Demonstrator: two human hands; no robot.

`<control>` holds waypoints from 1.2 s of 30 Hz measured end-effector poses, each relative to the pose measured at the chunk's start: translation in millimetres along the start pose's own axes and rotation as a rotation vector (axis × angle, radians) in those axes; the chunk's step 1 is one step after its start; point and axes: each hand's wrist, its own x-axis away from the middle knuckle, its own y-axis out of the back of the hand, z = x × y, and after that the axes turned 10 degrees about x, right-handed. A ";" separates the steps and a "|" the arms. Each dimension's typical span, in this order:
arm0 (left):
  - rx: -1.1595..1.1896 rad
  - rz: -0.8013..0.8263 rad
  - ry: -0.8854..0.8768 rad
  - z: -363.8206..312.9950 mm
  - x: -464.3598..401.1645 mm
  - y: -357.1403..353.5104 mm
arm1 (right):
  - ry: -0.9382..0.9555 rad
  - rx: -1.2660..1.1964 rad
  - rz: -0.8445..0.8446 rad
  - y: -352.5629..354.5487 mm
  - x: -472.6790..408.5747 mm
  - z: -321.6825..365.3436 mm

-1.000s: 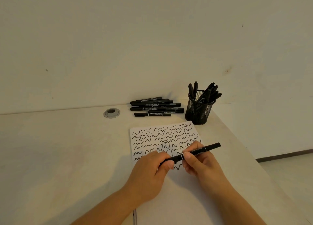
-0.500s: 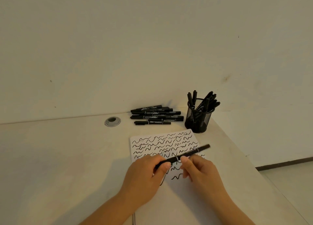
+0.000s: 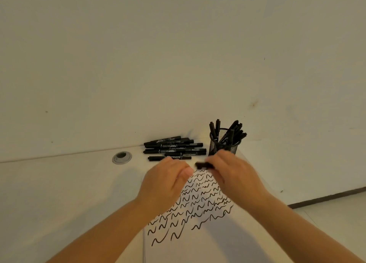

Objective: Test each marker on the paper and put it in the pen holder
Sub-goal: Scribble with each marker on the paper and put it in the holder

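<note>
My right hand [image 3: 233, 177] grips a black marker [image 3: 203, 165], blurred, just in front of the black mesh pen holder [image 3: 224, 147], which has several markers standing in it. My left hand [image 3: 168, 181] hovers beside the marker's free end with loosely curled fingers, and I see nothing in it. Both hands are raised over the far end of the white paper [image 3: 200, 233], which is covered with black squiggles. A pile of several black markers [image 3: 174, 148] lies against the wall, left of the holder.
A round metal cable grommet [image 3: 121, 157] sits in the white table left of the pile. The table's right edge runs diagonally past the holder, with floor [image 3: 336, 209] beyond it. A plain wall stands right behind the table.
Both hands have moved away from me, from the paper's near part to its far end by the holder. My left hand has let go of the marker; my right hand still holds it.
</note>
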 end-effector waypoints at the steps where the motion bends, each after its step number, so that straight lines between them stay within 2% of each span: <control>1: -0.034 -0.010 0.018 11.2 -6.4 -0.3 | -0.096 -0.043 -0.007 2.2 -6.6 -6.8; 3: -0.127 -0.006 0.088 39.1 -18.8 -0.7 | -0.294 -0.163 -0.060 6.0 -18.3 -23.6; 6: -0.271 0.083 0.201 82.4 -31.0 -0.4 | -0.546 -0.429 -0.251 9.4 -28.9 -46.6; 8: -0.332 0.117 0.257 103.7 -36.8 1.4 | -0.619 -0.525 -0.319 7.4 -32.2 -57.5; 12: -0.351 0.151 0.306 125.9 -48.4 3.2 | -0.714 -0.558 -0.275 -6.3 -32.5 -72.5; 16: -0.362 0.187 0.305 131.6 -54.7 1.9 | -0.717 -0.532 -0.198 -19.7 -32.8 -76.5; 22: -0.370 0.196 0.305 129.7 -54.4 -3.4 | -0.612 -0.371 -0.057 -37.0 -37.9 -71.6; 31: -0.379 0.163 0.320 130.4 -51.7 1.2 | -0.587 -0.265 0.058 -49.0 -31.0 -71.2; 34: -0.386 0.120 0.301 126.3 -47.9 11.2 | -0.552 -0.106 -0.060 -36.5 -31.7 -63.7; 36: -0.410 0.087 0.254 115.7 -45.5 17.8 | -0.543 -0.096 -0.185 -25.6 -29.7 -50.3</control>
